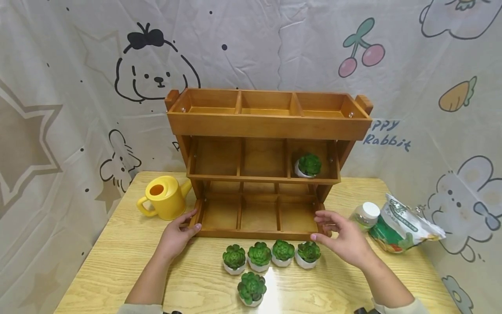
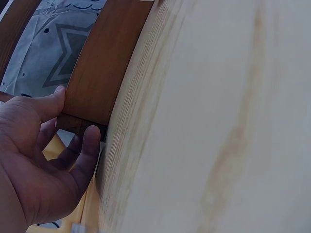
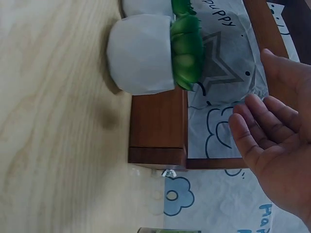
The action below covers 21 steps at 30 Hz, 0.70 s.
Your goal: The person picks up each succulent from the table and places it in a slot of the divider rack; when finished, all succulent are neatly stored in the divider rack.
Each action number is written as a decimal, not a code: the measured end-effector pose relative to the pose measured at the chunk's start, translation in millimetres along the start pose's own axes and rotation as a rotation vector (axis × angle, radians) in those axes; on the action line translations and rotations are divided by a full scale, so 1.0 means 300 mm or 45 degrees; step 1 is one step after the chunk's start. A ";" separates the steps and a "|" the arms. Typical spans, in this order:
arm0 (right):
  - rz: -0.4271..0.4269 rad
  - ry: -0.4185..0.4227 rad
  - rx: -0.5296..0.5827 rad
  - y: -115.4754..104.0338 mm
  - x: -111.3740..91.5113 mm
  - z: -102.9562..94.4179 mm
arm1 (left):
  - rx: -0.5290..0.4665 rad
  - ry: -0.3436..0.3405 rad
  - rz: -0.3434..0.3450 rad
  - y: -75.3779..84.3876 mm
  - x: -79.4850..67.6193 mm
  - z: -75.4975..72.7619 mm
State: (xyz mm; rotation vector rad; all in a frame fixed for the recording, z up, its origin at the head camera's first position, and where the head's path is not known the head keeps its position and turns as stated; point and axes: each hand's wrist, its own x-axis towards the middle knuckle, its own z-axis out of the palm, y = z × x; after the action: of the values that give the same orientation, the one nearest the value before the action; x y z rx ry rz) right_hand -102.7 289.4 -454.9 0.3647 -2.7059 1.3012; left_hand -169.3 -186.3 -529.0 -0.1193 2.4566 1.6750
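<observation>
Bench (image 1: 121, 244). Three-tier wooden shelf (image 1: 270, 127), standing on it. Yellow watering can (image 1: 167, 201), left of the shelf. Left hand (image 1: 176, 235), fingers pinching the shelf's lower left corner. Right hand (image 1: 348, 240), fingers loosely extended near its lower right corner. Potted succulents (image 1: 259, 255): we count five before the shelf, one in the middle tier's right compartment.

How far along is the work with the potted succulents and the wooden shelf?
Done, it seems: one potted succulent sits in the right compartment of the middle tier. In hand: the left hand grips the bottom tier at its left front corner; the right hand is near the right one, holding nothing. Probably remaining: five potted succulents on the table.
</observation>
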 end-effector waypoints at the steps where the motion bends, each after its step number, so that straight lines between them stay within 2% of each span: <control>1: 0.007 -0.018 0.002 0.004 -0.004 0.002 | 0.000 -0.002 0.000 0.000 0.001 0.000; 10: 0.090 -0.199 0.070 0.040 -0.028 0.034 | 0.029 -0.011 0.018 0.007 -0.011 -0.015; 21: 0.125 -0.326 0.012 0.069 -0.057 0.046 | 0.000 -0.036 0.025 0.005 -0.006 -0.003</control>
State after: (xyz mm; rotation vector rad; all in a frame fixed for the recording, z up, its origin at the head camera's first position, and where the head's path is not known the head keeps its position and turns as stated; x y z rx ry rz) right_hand -91.9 293.9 -482.8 0.4325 -2.9631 1.3793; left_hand -167.9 -186.7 -526.9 -0.0712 2.4453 1.6727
